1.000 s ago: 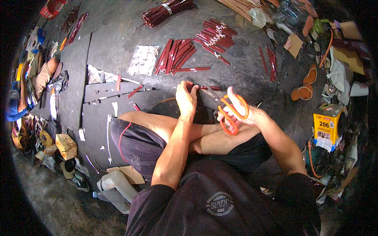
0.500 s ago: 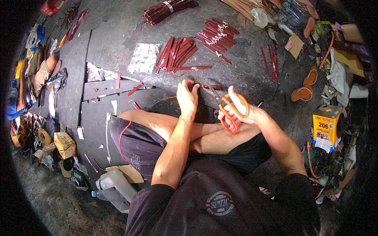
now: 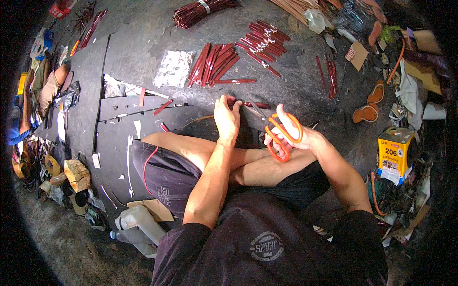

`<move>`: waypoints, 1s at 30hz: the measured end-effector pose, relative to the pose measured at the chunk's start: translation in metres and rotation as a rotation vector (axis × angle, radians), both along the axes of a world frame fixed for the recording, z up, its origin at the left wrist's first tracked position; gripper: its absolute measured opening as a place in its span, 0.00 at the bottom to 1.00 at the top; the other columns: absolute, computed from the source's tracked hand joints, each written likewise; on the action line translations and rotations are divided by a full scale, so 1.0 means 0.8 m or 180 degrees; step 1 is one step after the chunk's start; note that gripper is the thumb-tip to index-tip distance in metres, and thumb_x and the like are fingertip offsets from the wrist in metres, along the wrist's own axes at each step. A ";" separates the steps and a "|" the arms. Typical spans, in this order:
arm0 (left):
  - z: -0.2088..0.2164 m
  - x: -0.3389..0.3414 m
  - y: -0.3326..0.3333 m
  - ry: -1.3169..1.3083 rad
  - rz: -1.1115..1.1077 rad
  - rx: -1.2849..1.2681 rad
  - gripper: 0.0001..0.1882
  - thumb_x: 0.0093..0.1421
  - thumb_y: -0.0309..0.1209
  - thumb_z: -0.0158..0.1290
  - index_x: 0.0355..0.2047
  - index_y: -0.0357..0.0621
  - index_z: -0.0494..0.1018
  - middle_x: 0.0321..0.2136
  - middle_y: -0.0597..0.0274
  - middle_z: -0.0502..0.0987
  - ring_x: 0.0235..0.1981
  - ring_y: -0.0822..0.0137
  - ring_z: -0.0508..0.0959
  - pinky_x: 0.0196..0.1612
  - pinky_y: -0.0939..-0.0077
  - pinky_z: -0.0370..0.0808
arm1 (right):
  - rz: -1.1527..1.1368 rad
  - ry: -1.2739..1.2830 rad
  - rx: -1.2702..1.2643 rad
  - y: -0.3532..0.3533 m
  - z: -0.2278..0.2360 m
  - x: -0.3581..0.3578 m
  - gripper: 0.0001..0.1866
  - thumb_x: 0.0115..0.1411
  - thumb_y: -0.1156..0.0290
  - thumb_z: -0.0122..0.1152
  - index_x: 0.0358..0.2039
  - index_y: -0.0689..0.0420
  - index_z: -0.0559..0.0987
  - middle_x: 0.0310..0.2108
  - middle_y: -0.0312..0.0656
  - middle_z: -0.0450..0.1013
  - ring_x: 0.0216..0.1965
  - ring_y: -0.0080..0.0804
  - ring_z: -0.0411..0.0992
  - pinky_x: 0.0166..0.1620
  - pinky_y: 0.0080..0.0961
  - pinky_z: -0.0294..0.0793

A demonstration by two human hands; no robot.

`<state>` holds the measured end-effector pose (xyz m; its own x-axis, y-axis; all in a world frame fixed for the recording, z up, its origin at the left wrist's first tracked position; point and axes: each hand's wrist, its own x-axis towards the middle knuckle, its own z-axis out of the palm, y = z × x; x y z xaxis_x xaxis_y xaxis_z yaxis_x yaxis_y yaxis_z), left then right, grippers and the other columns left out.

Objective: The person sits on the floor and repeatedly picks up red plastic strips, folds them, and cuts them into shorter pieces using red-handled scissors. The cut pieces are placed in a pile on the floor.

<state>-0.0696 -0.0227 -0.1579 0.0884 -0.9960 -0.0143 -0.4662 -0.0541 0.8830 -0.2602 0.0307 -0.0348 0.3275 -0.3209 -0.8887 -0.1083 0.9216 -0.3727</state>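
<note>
My right hand [image 3: 298, 136] grips orange-handled scissors [image 3: 274, 131], with fingers through the loops and the dark blades pointing up and left. My left hand [image 3: 226, 117] pinches the end of a thin dark red strip [image 3: 255, 104] just in front of my crossed legs. The scissor blades meet that strip close to my left fingertips. Cut dark red strips [image 3: 212, 64] lie in a row on the dark floor just beyond my hands.
More red strips [image 3: 265, 35] and a tied bundle [image 3: 202, 8] lie further out. A yellow tin [image 3: 395, 150] stands at the right, near sandals [image 3: 369, 102]. A silvery sheet [image 3: 174, 69], black sheet offcuts [image 3: 129, 107] and clutter fill the left side.
Both hands hold nearly the same pose; the scissors have shifted only slightly against the strip.
</note>
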 end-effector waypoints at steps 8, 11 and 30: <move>-0.003 0.001 -0.001 0.0008 0.0007 0.0257 0.12 0.52 0.30 0.64 0.34 0.39 0.74 0.33 0.47 0.76 0.39 0.47 0.76 0.46 0.59 0.72 | -0.0072 0.0225 0.0174 -0.003 -0.004 0.006 0.59 0.49 0.15 0.21 0.33 0.64 0.79 0.21 0.42 0.72 0.17 0.33 0.71 0.27 0.30 0.74; -0.005 0.001 -0.001 0.0003 -0.0001 0.0244 0.12 0.52 0.30 0.63 0.34 0.40 0.74 0.32 0.47 0.76 0.39 0.46 0.76 0.46 0.58 0.71 | 0.0009 0.0203 0.0281 -0.009 -0.004 0.003 0.60 0.48 0.14 0.20 0.32 0.64 0.79 0.20 0.41 0.71 0.17 0.33 0.71 0.25 0.30 0.73; -0.017 -0.011 0.009 -0.0014 0.0071 0.0161 0.06 0.54 0.21 0.57 0.34 0.40 0.76 0.31 0.49 0.76 0.38 0.50 0.75 0.45 0.60 0.71 | 0.0755 0.0447 0.0555 -0.107 0.004 0.031 0.61 0.39 0.09 0.27 0.25 0.66 0.72 0.24 0.48 0.70 0.21 0.33 0.70 0.29 0.33 0.75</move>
<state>-0.0782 -0.0152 -0.1713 0.1107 -0.9918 -0.0641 -0.4683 -0.1089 0.8768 -0.2357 -0.0549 -0.0315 0.2451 -0.0891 -0.9654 -0.3670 0.9131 -0.1775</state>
